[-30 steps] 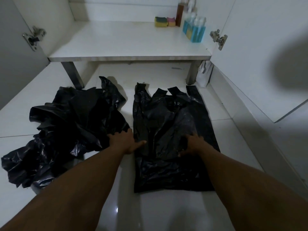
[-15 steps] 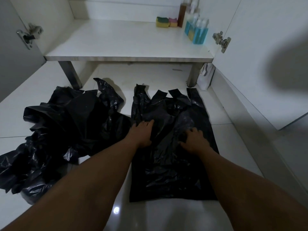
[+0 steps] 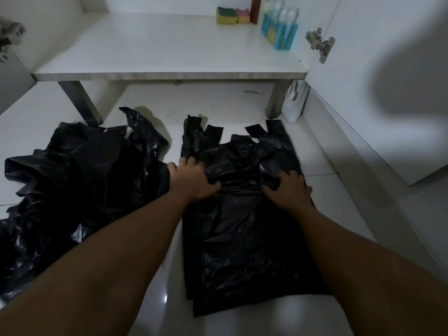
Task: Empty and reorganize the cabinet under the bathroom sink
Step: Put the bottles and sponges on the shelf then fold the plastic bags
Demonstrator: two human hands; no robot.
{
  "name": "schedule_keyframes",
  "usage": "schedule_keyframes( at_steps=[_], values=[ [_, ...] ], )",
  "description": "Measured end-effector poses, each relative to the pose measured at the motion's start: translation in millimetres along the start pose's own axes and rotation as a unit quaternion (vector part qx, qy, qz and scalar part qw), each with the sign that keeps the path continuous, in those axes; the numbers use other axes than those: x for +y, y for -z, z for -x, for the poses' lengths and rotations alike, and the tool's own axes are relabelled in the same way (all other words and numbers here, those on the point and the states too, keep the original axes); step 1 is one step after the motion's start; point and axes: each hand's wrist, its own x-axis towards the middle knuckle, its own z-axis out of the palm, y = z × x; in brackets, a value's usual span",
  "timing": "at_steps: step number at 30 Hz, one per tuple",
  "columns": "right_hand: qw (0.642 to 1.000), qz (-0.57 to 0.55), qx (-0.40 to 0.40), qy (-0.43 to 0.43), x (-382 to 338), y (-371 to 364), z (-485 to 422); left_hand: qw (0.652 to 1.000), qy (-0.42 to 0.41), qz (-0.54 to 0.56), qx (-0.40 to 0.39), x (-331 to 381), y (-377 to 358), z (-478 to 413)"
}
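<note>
- The cabinet shelf is nearly bare. The black bags, the task's things here, lie on the tiled floor in front of it.
- One crumpled heap of bags sits at the left; how many bags are in it cannot be counted.
- One flattened bag lies beside the heap, handles pointing toward the cabinet.
- Two hands rest mid-bag. The left hand lies flat with its fingers spread over the bag's left edge. The right hand has bent fingers with their tips on the plastic; whether it pinches a fold cannot be told.
- The step looks like smoothing before a fold. It would go best by pressing the air out toward the handles, clearing the ridge bunched between the thumbs, then squaring the edges.
- A cluster of blue bottles stands at the shelf's back right, too crowded to count.
- Two sponges sit beside it.
</note>
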Motion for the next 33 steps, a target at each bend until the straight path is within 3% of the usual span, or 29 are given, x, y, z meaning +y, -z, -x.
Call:
schedule_keyframes(
  at_steps=[2, 5, 11, 13, 16, 20, 24, 25, 27, 30, 33],
  values=[
    [0.998, -0.056, 0.015, -0.002, -6.4, 5.5, -16.7, 0.992, 0.036, 0.119, 0.03, 1.2, 3.2, -16.7],
    [0.981, -0.188, 0.037, -0.013, -14.9, 17.1, -46.6, 0.952, 0.08, 0.295, 0.018, 2.3, 9.0, -42.9],
    [0.957, -0.283, -0.012, -0.062, -11.9, 20.1, -101.9, 0.931, 0.143, 0.335, -0.023, 4.2, -1.8, -77.7],
    [0.931, -0.342, -0.055, -0.114, -11.2, 15.7, -109.7, 0.921, 0.169, 0.351, -0.012, 3.7, -10.0, -83.6],
    [0.916, -0.368, -0.032, -0.154, -8.8, 6.5, -115.7, 0.896, 0.207, 0.393, 0.017, 6.0, -18.0, -87.2],
    [0.897, -0.395, 0.02, -0.196, -3.7, 5.0, -119.4, 0.837, 0.257, 0.48, 0.051, 10.4, -11.0, -94.8],
    [0.858, -0.457, 0.009, -0.233, -0.2, 10.6, -126.4, 0.705, 0.322, 0.632, 0.033, 5.5, 3.0, -107.9],
    [0.86, -0.456, 0.021, -0.226, 0.6, 11.5, -127.7, 0.69, 0.322, 0.647, 0.038, 3.6, 4.0, -109.9],
    [0.869, -0.444, 0.051, -0.212, 0.7, 11.2, -127.8, 0.713, 0.283, 0.635, 0.09, 0.2, 6.4, -108.9],
    [0.875, -0.43, 0.072, -0.211, 0.6, 6.8, -126.4, 0.785, 0.205, 0.558, 0.174, -2.2, 6.5, -99.1],
    [0.874, -0.434, 0.054, -0.211, 0.1, 5.7, -126.4, 0.797, 0.205, 0.536, 0.19, -4.0, 2.7, -93.8]
  ],
)
